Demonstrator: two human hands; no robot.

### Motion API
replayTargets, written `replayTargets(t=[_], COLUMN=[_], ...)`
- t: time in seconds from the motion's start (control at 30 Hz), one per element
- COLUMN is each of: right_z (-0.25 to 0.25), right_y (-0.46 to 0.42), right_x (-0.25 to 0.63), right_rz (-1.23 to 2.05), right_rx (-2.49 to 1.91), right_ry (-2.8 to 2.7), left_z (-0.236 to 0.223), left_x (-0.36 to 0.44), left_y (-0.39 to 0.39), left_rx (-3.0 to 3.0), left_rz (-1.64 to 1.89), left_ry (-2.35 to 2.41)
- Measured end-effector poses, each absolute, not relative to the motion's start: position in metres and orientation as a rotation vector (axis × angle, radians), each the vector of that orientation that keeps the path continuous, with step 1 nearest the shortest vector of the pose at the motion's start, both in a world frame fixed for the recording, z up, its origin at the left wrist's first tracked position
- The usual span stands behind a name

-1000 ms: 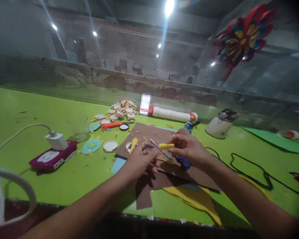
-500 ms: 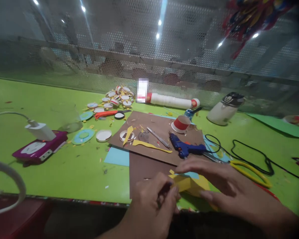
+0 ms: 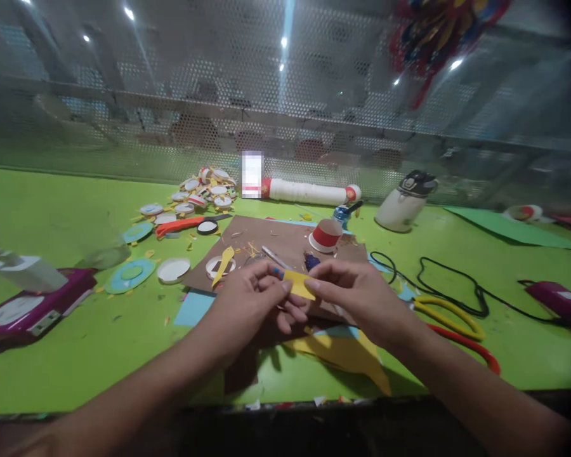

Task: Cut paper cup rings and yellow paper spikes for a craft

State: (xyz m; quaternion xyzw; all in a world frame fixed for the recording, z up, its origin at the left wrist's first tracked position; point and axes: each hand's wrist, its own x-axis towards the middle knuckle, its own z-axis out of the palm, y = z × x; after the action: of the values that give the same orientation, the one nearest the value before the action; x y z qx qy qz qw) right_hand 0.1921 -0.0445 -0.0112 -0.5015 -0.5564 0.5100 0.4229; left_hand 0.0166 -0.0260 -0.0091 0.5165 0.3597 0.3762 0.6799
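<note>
Between my two hands is a small yellow paper piece [image 3: 299, 284], held up over the brown cardboard [image 3: 247, 235]. My left hand [image 3: 257, 295] pinches its left end, and something small and blue shows by the fingertips. My right hand [image 3: 352, 292] grips the right end between thumb and fingers. Below them a larger yellow sheet [image 3: 342, 352] lies near the table's front edge. The blue glue gun [image 3: 311, 261] is mostly covered by my right hand. A yellow cut-out strip [image 3: 224, 263] rests across a white lid, left of a silver pen [image 3: 273, 256].
A red paper cup [image 3: 326, 235] stands at the back of the cardboard. Scissors with yellow and red handles [image 3: 450, 314] lie right of my right arm. A purple power strip [image 3: 38, 311] sits left; a pile of white discs [image 3: 214, 190], a cutter [image 3: 185, 225] and a kettle [image 3: 404, 203] stand behind.
Both hands have lifted from the front edge to over the cardboard. The right hand, formerly spread above the larger yellow sheet, now pinches the small yellow piece with the left. The view shifted right.
</note>
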Motion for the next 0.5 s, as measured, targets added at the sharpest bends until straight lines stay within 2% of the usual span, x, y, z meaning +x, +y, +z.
replayTargets(t=[0.27, 0.5], right_z=[-0.016, -0.027], right_y=[-0.028, -0.023], right_x=[0.195, 0.193], right_rz=[1.304, 1.217], right_rx=[-1.099, -1.151], right_ry=[-1.29, -1.308], left_z=[-0.014, -0.025], left_x=[0.02, 0.016], left_y=[-0.002, 0.004], left_rx=[1.155, 1.019], left_rz=[0.828, 0.809], left_ry=[0.699, 0.646])
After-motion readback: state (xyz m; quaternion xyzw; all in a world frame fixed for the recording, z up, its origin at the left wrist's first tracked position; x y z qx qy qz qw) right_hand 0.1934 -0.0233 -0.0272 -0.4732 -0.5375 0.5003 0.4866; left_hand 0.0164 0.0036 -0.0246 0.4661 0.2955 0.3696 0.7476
